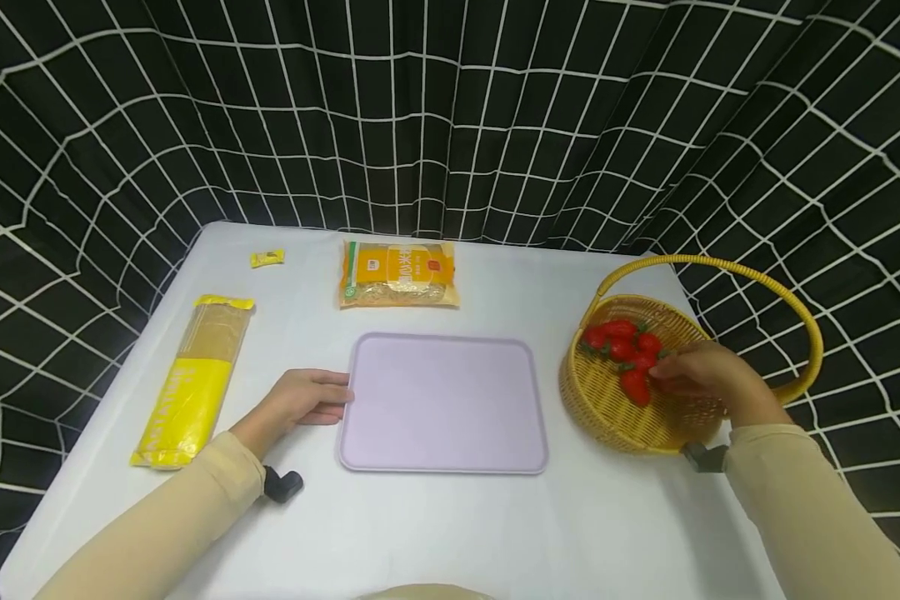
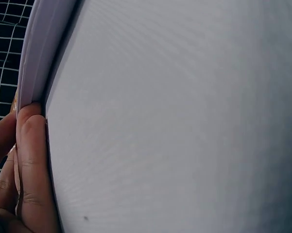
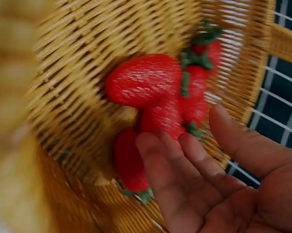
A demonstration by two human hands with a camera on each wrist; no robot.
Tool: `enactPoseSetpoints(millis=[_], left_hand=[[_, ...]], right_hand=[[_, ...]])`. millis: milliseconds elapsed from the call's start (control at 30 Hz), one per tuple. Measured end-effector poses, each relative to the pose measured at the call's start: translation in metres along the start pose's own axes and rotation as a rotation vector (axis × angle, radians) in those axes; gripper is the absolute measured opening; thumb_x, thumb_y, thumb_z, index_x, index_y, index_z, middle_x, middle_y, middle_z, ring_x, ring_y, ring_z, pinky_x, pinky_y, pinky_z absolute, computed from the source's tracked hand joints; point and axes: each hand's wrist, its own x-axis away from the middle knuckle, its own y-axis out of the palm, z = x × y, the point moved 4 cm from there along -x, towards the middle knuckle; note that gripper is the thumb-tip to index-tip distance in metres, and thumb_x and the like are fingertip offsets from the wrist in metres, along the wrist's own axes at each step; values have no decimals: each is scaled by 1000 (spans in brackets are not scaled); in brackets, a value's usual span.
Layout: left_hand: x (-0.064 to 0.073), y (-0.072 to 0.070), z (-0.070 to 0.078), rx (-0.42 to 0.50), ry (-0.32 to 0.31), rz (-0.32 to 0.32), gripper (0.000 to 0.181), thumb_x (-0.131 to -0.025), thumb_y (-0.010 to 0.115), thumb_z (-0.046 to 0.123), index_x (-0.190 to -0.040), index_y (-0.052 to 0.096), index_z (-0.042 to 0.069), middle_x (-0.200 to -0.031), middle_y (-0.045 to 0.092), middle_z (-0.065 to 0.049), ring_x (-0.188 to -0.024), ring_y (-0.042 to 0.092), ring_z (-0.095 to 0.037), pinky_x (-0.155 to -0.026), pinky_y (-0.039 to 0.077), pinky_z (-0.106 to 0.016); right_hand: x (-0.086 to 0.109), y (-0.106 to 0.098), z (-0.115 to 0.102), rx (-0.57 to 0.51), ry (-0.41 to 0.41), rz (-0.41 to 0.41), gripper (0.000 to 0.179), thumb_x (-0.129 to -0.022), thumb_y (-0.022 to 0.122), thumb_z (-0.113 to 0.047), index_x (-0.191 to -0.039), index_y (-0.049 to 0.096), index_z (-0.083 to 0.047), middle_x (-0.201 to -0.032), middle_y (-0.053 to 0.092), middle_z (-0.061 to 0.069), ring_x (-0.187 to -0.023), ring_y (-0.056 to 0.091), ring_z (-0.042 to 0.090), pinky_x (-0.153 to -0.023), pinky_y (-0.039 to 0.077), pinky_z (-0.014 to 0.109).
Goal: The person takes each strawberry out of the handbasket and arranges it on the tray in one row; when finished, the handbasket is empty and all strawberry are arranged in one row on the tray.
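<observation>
A pale lilac rectangular tray (image 1: 444,404) lies mid-table. My left hand (image 1: 311,397) pinches its left rim; the left wrist view shows thumb and fingers (image 2: 35,170) on either side of the rim (image 2: 36,53). On the right, a yellow wicker basket (image 1: 596,408) with a tall handle holds several red strawberries (image 1: 619,348) with green leaves. Reaching into it, my right hand (image 1: 701,372) has its fingers extended and thumb apart. In the right wrist view its fingertips (image 3: 148,143) overlap the lower strawberries (image 3: 128,162), and nothing is gripped.
Behind the tray lies an orange-labelled bag of grain (image 1: 399,275). A long yellow pasta packet (image 1: 195,383) lies at the left, with a small yellow wrapped packet (image 1: 267,258) beyond it. The basket's handle (image 1: 802,317) arches behind and right of my right hand. Black gridded curtain (image 1: 390,117) surrounds the white table.
</observation>
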Motion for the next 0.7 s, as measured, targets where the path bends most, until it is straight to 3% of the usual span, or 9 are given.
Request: enactPoseSetpoints(millis=[67,167,400,600,700], left_hand=[[-1,0,-2,9,-3,-7,57,-84,79,14,-134,56,0,-97,71,-10,-81,71,-22,-74,61,-34],[-2,0,-3,19,-6,-5,57,-83,79,14,-134,57,0,-97,72,-10,-81,71,-23,-74,61,-35],[-3,-4,-6,25,-10,17,56,-83,79,13,-132,58,0,-95,72,-10,-79,71,-23,-73,61,-35],[-4,-4,-8,18,-15,7,56,-83,79,13,-132,58,0,-94,72,-11,-79,71,-22,-73,62,-35],[-4,-4,-6,10,-13,14,54,-83,79,13,-131,59,1,-95,72,-11,-79,71,-23,-73,62,-35]], right_hand=[[-9,1,-1,-10,15,-35,17,-94,64,-10,-96,66,8,-91,68,5,-90,64,17,-93,54,39],[-16,1,-2,71,36,-63,18,-92,66,-8,-95,66,9,-89,65,3,-88,61,15,-89,56,35],[-26,18,-9,67,102,-170,31,-96,61,-10,-111,57,17,-96,68,6,-95,64,20,-99,50,43],[-33,32,-5,39,129,-129,39,-93,67,-11,-114,51,18,-101,63,12,-95,63,26,-96,52,45],[-32,33,-9,25,118,-157,37,-94,65,-10,-113,50,17,-99,63,11,-94,64,24,-95,53,44]])
